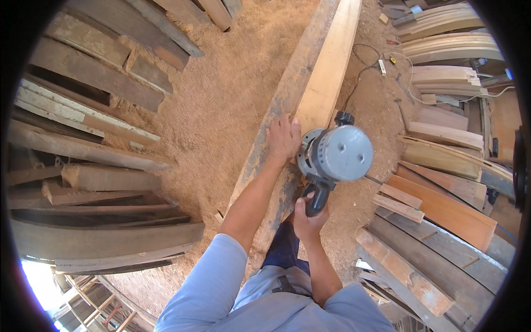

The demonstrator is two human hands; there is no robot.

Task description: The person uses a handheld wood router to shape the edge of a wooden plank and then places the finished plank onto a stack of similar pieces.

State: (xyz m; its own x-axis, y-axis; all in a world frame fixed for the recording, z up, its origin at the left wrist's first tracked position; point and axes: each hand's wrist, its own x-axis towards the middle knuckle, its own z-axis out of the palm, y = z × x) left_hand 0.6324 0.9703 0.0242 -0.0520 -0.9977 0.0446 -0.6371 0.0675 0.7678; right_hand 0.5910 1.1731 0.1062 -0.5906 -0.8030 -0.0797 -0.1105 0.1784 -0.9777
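A grey-topped wood router (338, 152) with a round base and a black knob stands on the near end of a pale plank (326, 77). The plank lies along a thicker, weathered beam (265, 141) that runs away from me. My right hand (311, 218) is wrapped round the router's black rear handle. My left hand (284, 137) rests with its fingers stretched out on the plank, just left of the router's base, holding nothing. The router hides the contact between its bit and the wood.
Stacked old timbers (99, 127) fill the left side. Boards and curved pale pieces (442, 50) line the right. Sawdust covers the floor (215, 83). Beyond the router, a dark cord runs to a white power strip (382, 67), near a small yellow-and-black object (392, 60).
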